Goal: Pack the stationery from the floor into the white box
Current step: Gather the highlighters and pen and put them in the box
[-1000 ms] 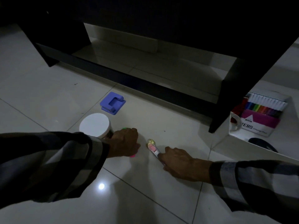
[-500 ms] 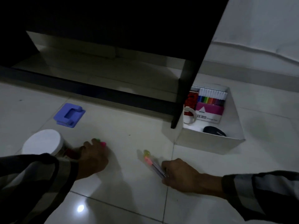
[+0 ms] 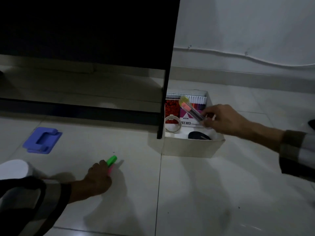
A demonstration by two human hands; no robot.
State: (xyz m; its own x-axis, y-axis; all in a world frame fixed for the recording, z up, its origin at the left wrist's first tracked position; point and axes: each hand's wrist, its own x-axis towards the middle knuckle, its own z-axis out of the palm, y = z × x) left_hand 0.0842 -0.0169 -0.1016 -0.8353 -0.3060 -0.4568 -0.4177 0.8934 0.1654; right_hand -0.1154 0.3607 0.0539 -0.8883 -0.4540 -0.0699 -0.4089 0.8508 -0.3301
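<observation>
The white box (image 3: 190, 148) stands on the floor by a dark furniture leg. Inside are a marker pack, a red item, a tape roll (image 3: 172, 123) and a dark object (image 3: 198, 135). My right hand (image 3: 221, 119) hovers over the box, holding a clear pen with a yellow and pink end (image 3: 190, 109). My left hand (image 3: 98, 178) rests low on the floor tiles, fingers closed around green and pink highlighters (image 3: 111, 161). A blue hole punch (image 3: 42, 140) lies on the floor at left. A white-lidded jar (image 3: 14, 168) stands at the far left.
Dark furniture (image 3: 85, 31) fills the upper left, its vertical leg (image 3: 164, 108) right against the box's left side. A low shelf runs beneath it. The wall and skirting are behind the box. Pale floor tiles stretch to the right and front.
My right hand lifted the clear pen off the floor and carried it right, over the box. My left hand closed on the highlighters and slid right, away from the jar. The view panned right.
</observation>
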